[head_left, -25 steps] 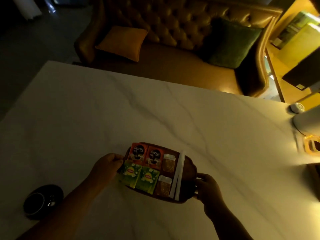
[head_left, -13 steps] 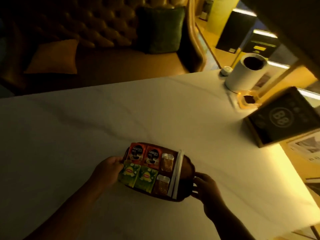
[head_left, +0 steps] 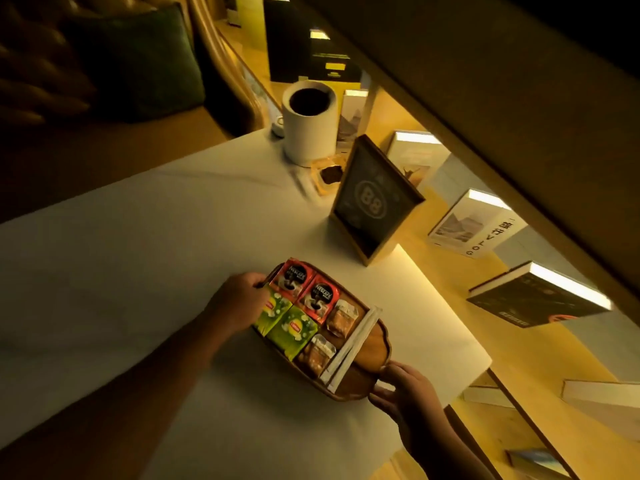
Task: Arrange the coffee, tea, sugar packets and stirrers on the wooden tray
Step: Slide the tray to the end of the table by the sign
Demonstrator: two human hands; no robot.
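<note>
A dark wooden tray (head_left: 372,344) sits over the white marble table, turned diagonally. On it lie two red Nescafé coffee packets (head_left: 306,289), two green Lipton tea packets (head_left: 285,322), two brown sugar packets (head_left: 341,317) and white wrapped stirrers (head_left: 353,341). My left hand (head_left: 239,301) grips the tray's left end, beside the tea packets. My right hand (head_left: 401,393) grips the tray's right end, near the stirrers' lower tips.
Beyond the tray stand a framed dark sign marked 88 (head_left: 372,202), a white cylinder (head_left: 310,124) and a small amber dish (head_left: 327,176). The table's right edge (head_left: 460,327) drops to a lit wooden shelf with books (head_left: 536,296). A sofa with a green cushion (head_left: 138,60) is behind.
The view has swung right, bringing the sign, cylinder and bookshelf into sight. The tray, held by both hands, has turned diagonally and moved towards the table's right edge.
</note>
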